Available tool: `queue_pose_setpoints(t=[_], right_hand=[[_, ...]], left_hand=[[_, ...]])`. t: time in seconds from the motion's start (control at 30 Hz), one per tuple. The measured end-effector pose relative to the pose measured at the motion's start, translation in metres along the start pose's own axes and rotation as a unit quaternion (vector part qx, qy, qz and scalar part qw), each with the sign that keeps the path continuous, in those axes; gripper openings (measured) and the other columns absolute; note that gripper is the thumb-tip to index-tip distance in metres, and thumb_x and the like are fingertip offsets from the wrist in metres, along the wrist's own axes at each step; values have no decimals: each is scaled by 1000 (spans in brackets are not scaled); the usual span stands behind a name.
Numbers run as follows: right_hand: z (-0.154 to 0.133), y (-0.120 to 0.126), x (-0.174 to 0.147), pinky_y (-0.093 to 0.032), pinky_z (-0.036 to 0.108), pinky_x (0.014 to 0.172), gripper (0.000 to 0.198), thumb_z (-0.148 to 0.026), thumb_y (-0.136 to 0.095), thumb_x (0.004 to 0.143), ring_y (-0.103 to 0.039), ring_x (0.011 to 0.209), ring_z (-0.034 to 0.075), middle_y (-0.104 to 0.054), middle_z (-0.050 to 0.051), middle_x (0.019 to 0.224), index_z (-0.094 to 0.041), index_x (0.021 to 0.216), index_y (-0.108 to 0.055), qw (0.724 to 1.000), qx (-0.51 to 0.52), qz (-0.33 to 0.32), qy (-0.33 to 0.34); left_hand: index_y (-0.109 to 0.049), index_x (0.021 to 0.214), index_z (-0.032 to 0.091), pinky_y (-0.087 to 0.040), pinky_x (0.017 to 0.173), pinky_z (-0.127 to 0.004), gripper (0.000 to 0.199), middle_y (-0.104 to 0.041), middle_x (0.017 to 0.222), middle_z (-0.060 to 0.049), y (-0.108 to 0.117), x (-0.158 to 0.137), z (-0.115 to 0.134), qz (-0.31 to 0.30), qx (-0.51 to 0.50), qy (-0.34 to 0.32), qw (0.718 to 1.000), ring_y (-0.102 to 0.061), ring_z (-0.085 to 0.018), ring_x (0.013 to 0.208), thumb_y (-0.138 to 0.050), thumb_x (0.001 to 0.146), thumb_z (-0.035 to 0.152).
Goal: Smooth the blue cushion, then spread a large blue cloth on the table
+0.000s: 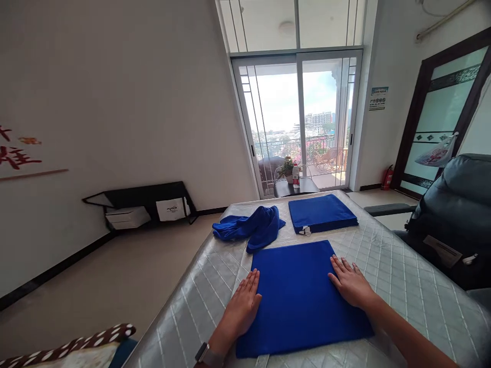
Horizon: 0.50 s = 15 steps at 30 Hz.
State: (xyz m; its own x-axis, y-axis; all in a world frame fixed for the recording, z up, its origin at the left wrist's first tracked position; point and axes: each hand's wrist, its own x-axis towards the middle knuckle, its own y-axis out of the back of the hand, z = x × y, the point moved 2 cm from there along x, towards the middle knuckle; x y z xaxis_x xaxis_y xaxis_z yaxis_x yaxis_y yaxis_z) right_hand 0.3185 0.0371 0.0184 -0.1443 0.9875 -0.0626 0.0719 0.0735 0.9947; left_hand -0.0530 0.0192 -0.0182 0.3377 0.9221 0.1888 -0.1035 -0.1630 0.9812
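A blue cloth (297, 301) lies spread flat on the quilted silver-white surface (199, 306) in front of me. My left hand (242, 304) rests flat along its left edge, fingers stretched out and pointing away. On the right edge lies my right hand (351, 282), palm down with the fingers a little apart. Just beyond the far left corner is a crumpled blue cloth (255, 225). A neat stack of folded blue cloths (322, 212) sits farther back on the right, with small white tags at its near edge.
Behind the padded surface, a small dark table (307, 188) carries a potted plant (287, 167) and a water bottle (295, 176). A black chair (460, 204) stands close on the right. Along the left wall is a low black rack (143, 197) with white boxes. Glass sliding doors (299, 117) are at the back.
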Motion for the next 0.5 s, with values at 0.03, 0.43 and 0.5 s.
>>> queue_pose_setpoints(t=[0.03,0.43,0.5], right_hand=[[0,2,0,-13,50,118,66,-50,-16,97,-12,148,25,-14,3,161,-17,155,-17,1000,4,-2,3],[14,12,-15,-12,51,118,54,-28,-26,96,-31,141,27,-41,10,152,-15,146,-42,997,29,58,50],[16,13,-15,-14,50,118,52,-24,-32,94,-37,138,27,-47,11,148,-15,144,-46,997,35,54,49]], left_hand=[[-17,154,15,-27,117,-43,57,-24,159,-11,-3,0,-2,4,-1,-2,1000,-24,-23,145,-27,101,31],[-46,141,25,-47,104,-45,44,-55,141,-7,38,12,61,109,-1,-1,994,-52,-22,128,-33,99,29],[-54,133,28,-49,99,-43,40,-62,130,-6,48,23,98,104,3,-49,993,-58,-22,119,-39,97,26]])
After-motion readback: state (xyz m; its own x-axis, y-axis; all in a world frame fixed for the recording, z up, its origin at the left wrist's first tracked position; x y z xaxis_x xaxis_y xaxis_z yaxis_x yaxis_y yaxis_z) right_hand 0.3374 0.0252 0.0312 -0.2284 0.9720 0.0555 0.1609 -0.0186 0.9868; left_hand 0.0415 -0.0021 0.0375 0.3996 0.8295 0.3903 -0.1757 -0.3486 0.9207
